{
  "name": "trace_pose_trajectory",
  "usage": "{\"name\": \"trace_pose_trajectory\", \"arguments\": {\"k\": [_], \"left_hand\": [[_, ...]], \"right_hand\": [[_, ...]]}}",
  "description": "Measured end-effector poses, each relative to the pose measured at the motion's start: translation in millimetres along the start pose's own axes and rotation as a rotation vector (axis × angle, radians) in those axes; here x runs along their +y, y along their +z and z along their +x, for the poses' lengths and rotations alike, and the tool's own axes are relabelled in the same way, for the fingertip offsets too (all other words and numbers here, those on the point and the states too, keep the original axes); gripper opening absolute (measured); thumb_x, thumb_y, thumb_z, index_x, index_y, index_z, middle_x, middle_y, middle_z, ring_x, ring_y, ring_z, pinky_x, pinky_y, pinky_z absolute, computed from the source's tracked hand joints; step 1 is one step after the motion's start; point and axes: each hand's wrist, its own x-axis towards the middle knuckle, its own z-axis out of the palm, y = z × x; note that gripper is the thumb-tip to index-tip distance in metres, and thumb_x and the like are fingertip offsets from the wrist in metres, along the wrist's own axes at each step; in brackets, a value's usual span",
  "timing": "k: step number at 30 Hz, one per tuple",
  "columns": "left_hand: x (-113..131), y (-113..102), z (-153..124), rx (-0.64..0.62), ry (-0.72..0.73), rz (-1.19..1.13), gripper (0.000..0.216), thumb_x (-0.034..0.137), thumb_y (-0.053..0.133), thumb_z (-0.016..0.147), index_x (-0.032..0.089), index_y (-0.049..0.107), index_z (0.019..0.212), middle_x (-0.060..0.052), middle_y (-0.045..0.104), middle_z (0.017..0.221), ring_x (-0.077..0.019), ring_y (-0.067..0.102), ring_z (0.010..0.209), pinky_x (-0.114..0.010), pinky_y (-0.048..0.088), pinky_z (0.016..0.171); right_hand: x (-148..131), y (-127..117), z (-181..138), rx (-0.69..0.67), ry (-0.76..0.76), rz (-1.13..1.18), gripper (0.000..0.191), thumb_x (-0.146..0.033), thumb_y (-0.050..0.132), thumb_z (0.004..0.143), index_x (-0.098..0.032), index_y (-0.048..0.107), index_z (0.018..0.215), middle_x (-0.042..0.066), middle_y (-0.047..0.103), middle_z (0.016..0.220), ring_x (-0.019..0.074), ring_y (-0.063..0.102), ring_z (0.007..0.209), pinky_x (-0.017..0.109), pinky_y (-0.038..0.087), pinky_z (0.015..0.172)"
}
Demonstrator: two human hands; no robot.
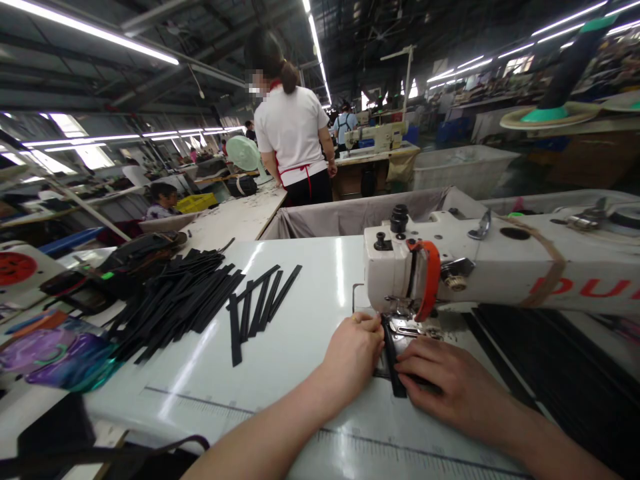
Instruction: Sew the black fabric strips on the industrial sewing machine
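Observation:
A narrow black strip [394,363] lies on the metal plate under the head of a white sewing machine [480,260], its near end pointing toward me. Closed at the strip's left edge is my left hand [354,350], fingertips bunched close to the presser foot [403,327]. My right hand [445,377] presses in from the right, its fingers closed around the strip's other edge. Some dark material shows between that thumb and the fingers. The needle tip is hard to make out behind the orange guard [429,280].
Several loose black strips [260,300] lie left on the white table [300,400], beside a larger heap [185,300]. Long black pieces [565,360] lie right of the machine. A purple and teal bag-like item [55,353] sits at far left. A person in white [295,127] stands ahead.

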Motion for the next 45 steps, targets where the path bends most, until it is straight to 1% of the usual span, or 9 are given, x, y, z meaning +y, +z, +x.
{"name": "trace_pose_trajectory", "arguments": {"k": [3, 5, 10, 14, 22, 29, 36, 40, 45], "left_hand": [[0, 0, -1, -0.005, -0.007, -0.012, 0.014, 0.014, 0.053, 0.092, 0.015, 0.063, 0.083, -0.007, 0.067, 0.102, -0.0223, 0.058, 0.101, -0.036, 0.049, 0.096], [-1, 1, -2, -0.005, -0.010, -0.012, 0.009, 0.017, 0.056, 0.091, 0.015, 0.064, 0.086, -0.007, 0.067, 0.104, -0.0231, 0.057, 0.103, -0.037, 0.049, 0.097], [0, 1, -1, -0.021, -0.012, 0.009, 0.009, 0.021, 0.059, 0.091, 0.015, 0.065, 0.088, -0.008, 0.066, 0.103, -0.0230, 0.057, 0.099, -0.037, 0.049, 0.094], [1, 1, -1, -0.040, -0.020, 0.028, 0.010, 0.020, 0.058, 0.091, 0.014, 0.066, 0.090, -0.008, 0.066, 0.104, -0.0233, 0.057, 0.098, -0.037, 0.049, 0.093], [5, -1, -3, -0.006, -0.002, 0.034, 0.018, 0.015, 0.049, 0.093, 0.015, 0.067, 0.091, -0.008, 0.066, 0.102, -0.0226, 0.057, 0.096, -0.037, 0.048, 0.093], [7, 5, -2, 0.052, 0.018, 0.094, 0.024, 0.015, 0.043, 0.095, 0.013, 0.067, 0.093, -0.010, 0.066, 0.106, -0.0240, 0.056, 0.099, -0.037, 0.048, 0.095], [5, 9, -2, 0.077, 0.031, 0.140, 0.023, 0.015, 0.044, 0.095, 0.011, 0.067, 0.095, -0.010, 0.067, 0.102, -0.0238, 0.057, 0.097, -0.035, 0.049, 0.094], [5, 4, -1, 0.059, 0.029, 0.136, 0.023, 0.014, 0.044, 0.094, 0.012, 0.067, 0.088, -0.010, 0.066, 0.104, -0.0240, 0.057, 0.097, -0.035, 0.050, 0.092], [4, 2, 0, 0.028, 0.035, 0.115, 0.022, 0.013, 0.045, 0.093, 0.011, 0.067, 0.089, -0.012, 0.067, 0.103, -0.0242, 0.057, 0.095, -0.038, 0.050, 0.093]], "right_hand": [[-3, -4, 2, -0.010, -0.008, 0.052, 0.018, -0.015, 0.053, 0.089, -0.022, 0.069, 0.085, 0.001, 0.067, 0.082, 0.0129, 0.063, 0.075, 0.026, 0.052, 0.071], [-3, -5, 3, 0.009, -0.008, 0.048, 0.018, -0.016, 0.053, 0.088, -0.023, 0.070, 0.089, 0.002, 0.068, 0.084, 0.0133, 0.064, 0.078, 0.026, 0.053, 0.073], [6, 1, 1, 0.031, 0.022, -0.014, 0.021, -0.016, 0.054, 0.088, -0.024, 0.070, 0.098, 0.004, 0.069, 0.099, 0.0172, 0.065, 0.092, 0.031, 0.055, 0.083], [13, 8, -1, 0.026, 0.072, -0.067, 0.022, -0.018, 0.053, 0.089, -0.025, 0.068, 0.104, 0.006, 0.067, 0.111, 0.0194, 0.065, 0.099, 0.034, 0.056, 0.085], [16, 14, -2, 0.054, 0.075, -0.217, 0.026, -0.020, 0.051, 0.090, -0.022, 0.065, 0.111, 0.007, 0.068, 0.105, 0.0213, 0.067, 0.089, 0.035, 0.058, 0.073], [17, 15, -3, 0.071, 0.055, -0.246, 0.027, -0.019, 0.047, 0.092, -0.021, 0.063, 0.113, 0.008, 0.068, 0.104, 0.0214, 0.067, 0.088, 0.036, 0.057, 0.074], [16, 16, -5, 0.061, 0.050, -0.252, 0.026, -0.018, 0.046, 0.092, -0.020, 0.061, 0.114, 0.009, 0.067, 0.105, 0.0215, 0.067, 0.089, 0.038, 0.058, 0.075], [15, 16, -5, 0.075, 0.045, -0.267, 0.026, -0.018, 0.046, 0.091, -0.019, 0.062, 0.112, 0.010, 0.068, 0.105, 0.0219, 0.067, 0.089, 0.037, 0.057, 0.076], [16, 19, -5, 0.052, 0.060, -0.258, 0.027, -0.017, 0.047, 0.091, -0.019, 0.061, 0.114, 0.010, 0.068, 0.106, 0.0229, 0.067, 0.090, 0.038, 0.057, 0.076]]}}
